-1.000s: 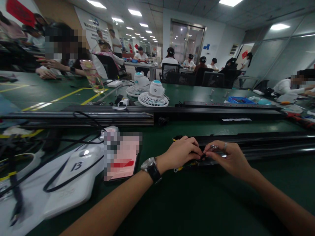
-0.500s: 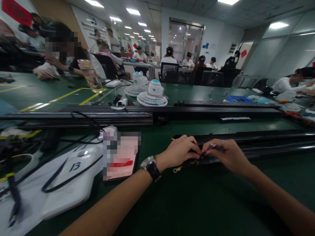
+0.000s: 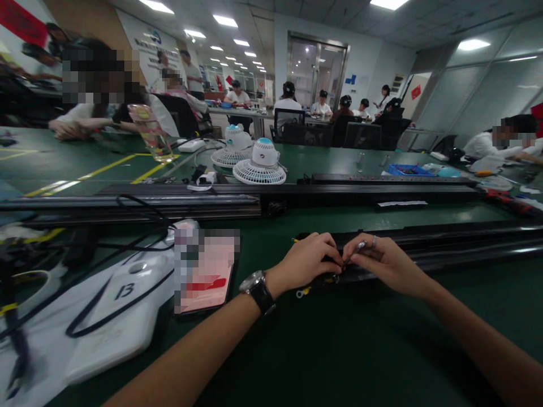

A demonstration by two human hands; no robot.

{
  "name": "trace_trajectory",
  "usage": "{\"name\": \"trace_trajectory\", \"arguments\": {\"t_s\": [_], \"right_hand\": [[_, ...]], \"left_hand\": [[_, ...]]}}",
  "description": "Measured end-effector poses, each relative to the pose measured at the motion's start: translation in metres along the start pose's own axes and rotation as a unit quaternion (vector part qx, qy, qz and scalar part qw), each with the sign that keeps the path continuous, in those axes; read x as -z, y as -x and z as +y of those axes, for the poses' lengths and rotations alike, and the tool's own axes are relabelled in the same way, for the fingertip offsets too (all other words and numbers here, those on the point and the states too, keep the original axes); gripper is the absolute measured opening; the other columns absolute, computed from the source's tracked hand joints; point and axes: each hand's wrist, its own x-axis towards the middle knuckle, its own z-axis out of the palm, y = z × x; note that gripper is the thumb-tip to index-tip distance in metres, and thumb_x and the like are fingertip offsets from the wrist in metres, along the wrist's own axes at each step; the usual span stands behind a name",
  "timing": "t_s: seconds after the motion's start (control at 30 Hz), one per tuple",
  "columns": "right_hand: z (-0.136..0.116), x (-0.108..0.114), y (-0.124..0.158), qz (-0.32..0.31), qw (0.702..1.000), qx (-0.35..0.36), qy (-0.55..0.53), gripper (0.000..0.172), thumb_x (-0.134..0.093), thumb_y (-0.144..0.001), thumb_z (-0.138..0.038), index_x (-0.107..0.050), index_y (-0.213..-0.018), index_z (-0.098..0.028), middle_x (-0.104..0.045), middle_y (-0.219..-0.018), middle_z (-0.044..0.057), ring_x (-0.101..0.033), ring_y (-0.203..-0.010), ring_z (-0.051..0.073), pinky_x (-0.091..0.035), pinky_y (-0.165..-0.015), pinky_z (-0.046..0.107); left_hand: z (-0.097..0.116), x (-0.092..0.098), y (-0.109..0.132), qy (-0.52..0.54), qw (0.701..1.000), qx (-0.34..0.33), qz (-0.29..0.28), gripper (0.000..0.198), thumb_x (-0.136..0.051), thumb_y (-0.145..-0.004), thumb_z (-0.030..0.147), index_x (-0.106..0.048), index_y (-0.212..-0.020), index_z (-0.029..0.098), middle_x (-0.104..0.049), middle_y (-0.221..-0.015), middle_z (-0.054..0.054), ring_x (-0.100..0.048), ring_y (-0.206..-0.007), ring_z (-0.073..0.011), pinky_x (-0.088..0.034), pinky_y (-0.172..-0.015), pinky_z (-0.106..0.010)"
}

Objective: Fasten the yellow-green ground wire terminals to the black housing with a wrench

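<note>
Both hands meet at the near left end of a long black metal profile (image 3: pixel 475 255) on the green table. My left hand (image 3: pixel 311 259), with a watch (image 3: pixel 257 289) on the wrist, has its fingers pinched together at that end; what they grip is too small to make out. My right hand (image 3: pixel 375 260), a ring on one finger, pinches a small slim metal tool (image 3: pixel 360 247), its tip close to the left fingertips. Beside the left hand, a ring terminal with a yellow sleeve (image 3: pixel 301 293) sticks out from the profile's end.
Left of the hands lie a phone (image 3: pixel 208 271) and a white case marked 13 (image 3: pixel 123 305) with black cables. Further back are more black profiles (image 3: pixel 382 192), two white fans (image 3: pixel 259 164), a cup (image 3: pixel 153 135) and a blue tray (image 3: pixel 409 170). Several people sit beyond.
The view has shifted slightly, moving most things a little left. The slim tool in my right hand is tilted more steeply. Both hands stay at the profile's end.
</note>
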Motion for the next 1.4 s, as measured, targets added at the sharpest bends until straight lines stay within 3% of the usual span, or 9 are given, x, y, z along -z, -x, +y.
{"name": "trace_trajectory", "arguments": {"t_s": [0.2, 0.4, 0.77, 0.97, 1.13, 1.4], "right_hand": [[-0.008, -0.009, 0.0, 0.021, 0.999, -0.005, 0.049, 0.014, -0.052, -0.096, -0.013, -0.061, -0.102, -0.021, -0.069, -0.094, 0.004, -0.067, -0.084, 0.018, -0.053, -0.075, 0.032], [-0.01, -0.018, -0.004, 0.026, 0.999, -0.025, 0.031, 0.017, -0.043, -0.096, -0.007, -0.051, -0.101, -0.022, -0.069, -0.092, 0.003, -0.068, -0.081, 0.016, -0.052, -0.075, 0.031], [-0.014, -0.011, -0.008, 0.012, 0.997, 0.013, 0.072, 0.031, -0.046, -0.095, -0.007, -0.059, -0.118, -0.022, -0.07, -0.105, 0.006, -0.068, -0.093, 0.019, -0.051, -0.085, 0.035], [-0.014, -0.008, -0.012, 0.004, 0.995, 0.013, 0.094, 0.034, -0.049, -0.092, -0.007, -0.061, -0.12, -0.023, -0.067, -0.101, 0.004, -0.065, -0.088, 0.019, -0.052, -0.079, 0.032], [-0.016, -0.002, -0.015, -0.042, 0.996, 0.019, 0.072, 0.035, -0.051, -0.093, -0.008, -0.061, -0.123, -0.023, -0.069, -0.105, 0.005, -0.067, -0.09, 0.019, -0.054, -0.082, 0.033], [-0.016, 0.005, -0.015, -0.048, 0.995, 0.038, 0.073, 0.046, -0.053, -0.096, -0.014, -0.053, -0.14, -0.028, -0.073, -0.11, 0.004, -0.07, -0.101, 0.02, -0.056, -0.09, 0.036]], "left_hand": [[0.005, 0.0, -0.001, -0.006, 1.0, 0.013, 0.008, 0.013, -0.072, -0.09, 0.036, -0.074, -0.1, 0.028, -0.061, -0.111, 0.0, -0.054, -0.104, -0.0216, -0.041, -0.08, -0.03], [0.01, -0.001, -0.002, -0.014, 0.999, 0.03, 0.014, 0.016, -0.072, -0.089, 0.042, -0.074, -0.094, 0.026, -0.064, -0.106, 0.0, -0.055, -0.097, -0.0217, -0.039, -0.073, -0.03], [0.01, -0.002, -0.003, -0.01, 0.999, 0.04, 0.025, 0.022, -0.073, -0.087, 0.045, -0.073, -0.088, 0.023, -0.065, -0.108, -0.001, -0.057, -0.099, -0.0228, -0.042, -0.075, -0.03], [0.008, -0.005, -0.003, -0.007, 0.999, 0.041, 0.03, 0.023, -0.074, -0.086, 0.046, -0.073, -0.089, 0.024, -0.066, -0.104, -0.001, -0.057, -0.096, -0.0225, -0.042, -0.072, -0.029], [0.006, -0.006, -0.002, -0.005, 0.999, 0.035, 0.032, 0.025, -0.075, -0.085, 0.047, -0.072, -0.088, 0.022, -0.066, -0.101, -0.002, -0.058, -0.095, -0.0222, -0.042, -0.074, -0.03], [0.007, -0.004, -0.002, 0.003, 0.999, 0.021, 0.027, 0.022, -0.074, -0.087, 0.043, -0.071, -0.091, 0.022, -0.067, -0.104, -0.001, -0.059, -0.096, -0.0212, -0.042, -0.078, -0.03]]}}
